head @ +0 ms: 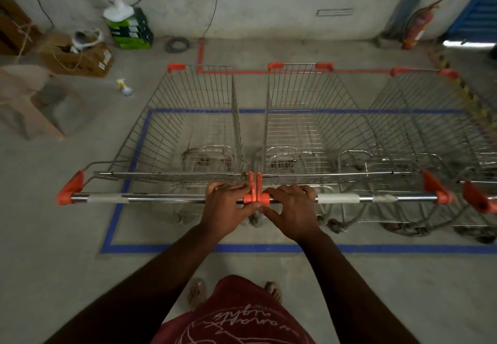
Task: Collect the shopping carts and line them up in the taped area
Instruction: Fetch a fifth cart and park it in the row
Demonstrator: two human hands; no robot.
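Observation:
Three wire shopping carts with orange corner caps stand side by side inside a blue tape rectangle on the concrete floor. The left cart and the middle cart touch at their handle ends. My left hand grips the right end of the left cart's handle bar. My right hand grips the left end of the middle cart's handle bar. A third cart stands to the right, cut off by the frame edge.
A red tape line runs on the floor behind the carts. Cardboard boxes, a green crate, a spray bottle and a plastic chair sit at the left. A fire extinguisher leans at the back right wall.

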